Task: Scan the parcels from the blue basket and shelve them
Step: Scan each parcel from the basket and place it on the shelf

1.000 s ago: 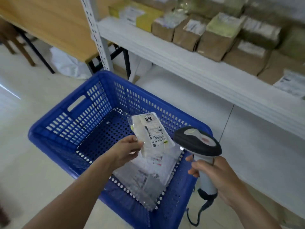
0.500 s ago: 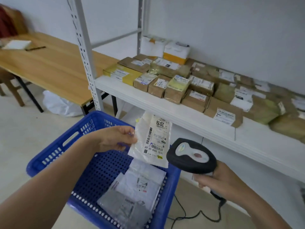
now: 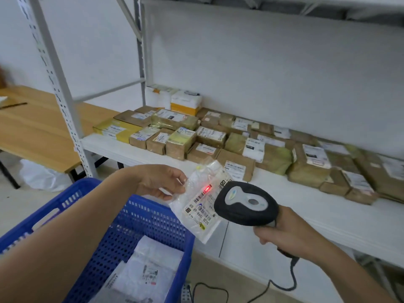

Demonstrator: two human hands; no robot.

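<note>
My left hand (image 3: 160, 182) pinches the edge of a clear plastic parcel (image 3: 200, 202) with a white barcode label, held above the far rim of the blue basket (image 3: 131, 228). My right hand (image 3: 286, 232) grips the handle of a black and grey barcode scanner (image 3: 246, 203), whose head points at the label. A red scan light shows on the label's barcode. More flat plastic parcels (image 3: 148, 270) lie in the basket.
The white shelf (image 3: 306, 206) behind carries several brown and yellow boxed parcels (image 3: 181, 141), with bare board along its front edge. A wooden table (image 3: 32, 130) stands at the left. The scanner's cable (image 3: 284, 285) trails to the floor.
My left hand lifted the clear parcel out of the basket up to shelf height. The scanner rose with it and its red light now falls on the label.
</note>
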